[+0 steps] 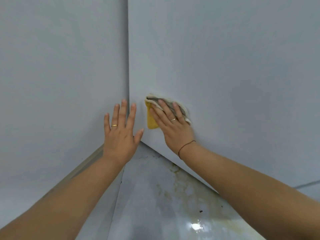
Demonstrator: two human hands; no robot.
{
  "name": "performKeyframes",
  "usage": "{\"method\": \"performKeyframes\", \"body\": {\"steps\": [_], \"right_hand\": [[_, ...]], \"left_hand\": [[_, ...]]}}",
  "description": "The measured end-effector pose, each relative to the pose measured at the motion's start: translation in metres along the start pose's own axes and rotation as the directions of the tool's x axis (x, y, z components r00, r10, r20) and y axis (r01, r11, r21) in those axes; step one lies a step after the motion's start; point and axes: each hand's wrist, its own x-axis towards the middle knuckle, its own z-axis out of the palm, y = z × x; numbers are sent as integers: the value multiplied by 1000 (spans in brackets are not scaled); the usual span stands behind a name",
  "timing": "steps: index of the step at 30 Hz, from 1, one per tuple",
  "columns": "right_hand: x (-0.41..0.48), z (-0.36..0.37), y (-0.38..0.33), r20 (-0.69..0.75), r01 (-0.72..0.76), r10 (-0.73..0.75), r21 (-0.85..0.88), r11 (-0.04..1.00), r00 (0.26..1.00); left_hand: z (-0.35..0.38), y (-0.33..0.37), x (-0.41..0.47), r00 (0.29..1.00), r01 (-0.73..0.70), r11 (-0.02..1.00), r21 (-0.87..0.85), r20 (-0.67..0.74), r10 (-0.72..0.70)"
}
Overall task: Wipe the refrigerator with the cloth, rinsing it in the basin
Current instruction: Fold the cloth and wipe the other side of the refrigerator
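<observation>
Right hand [173,125] pressing cloth [151,121] flat against grey panel [225,66], grip spread, cloth lying under it. Left hand [120,134] resting just beside, grip spread across seam [128,66]. Stained surface [173,196] showing below both.

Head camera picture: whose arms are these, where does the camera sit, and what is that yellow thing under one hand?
There is no machine here. A person wears a camera on the head, so you look forward and down along their own two bare arms. The right hand presses a yellow and grey cloth flat against the right grey panel, with the fingers straight. The left hand rests flat, fingers spread, across the seam where that panel meets the left panel. It holds nothing. Below them lies a shiny surface with yellowish stains and a few dark specks.
</observation>
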Motion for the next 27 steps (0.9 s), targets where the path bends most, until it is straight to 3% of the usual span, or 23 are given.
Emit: {"method": "performKeyframes", "body": {"steps": [4,8,11,16,21,24,27], "right_hand": [[-36,30,-38,187,169,-157,-47,985,970],[-65,51,-55,406,342,-329,43,939,852],[-94,64,-55,435,376,-411,170,911,801],[-130,73,-41,378,411,-436,150,899,817],[-29,31,-19,198,295,-318,136,946,927],[66,-3,-12,71,140,-144,60,988,987],[116,-19,-17,23,-60,59,34,998,998]], "left_hand": [[5,-8,-11,1000,-17,1000,11,5,17],[14,-15,-24,1000,-10,999,41,21,9],[13,-12,-24,999,-26,998,48,31,25],[0,-16,-14,998,-58,996,67,43,55],[-9,-27,-12,998,-60,994,88,29,58],[-12,-33,-13,998,-49,995,82,40,46],[-15,-40,-14,999,-37,995,95,40,34]]}}
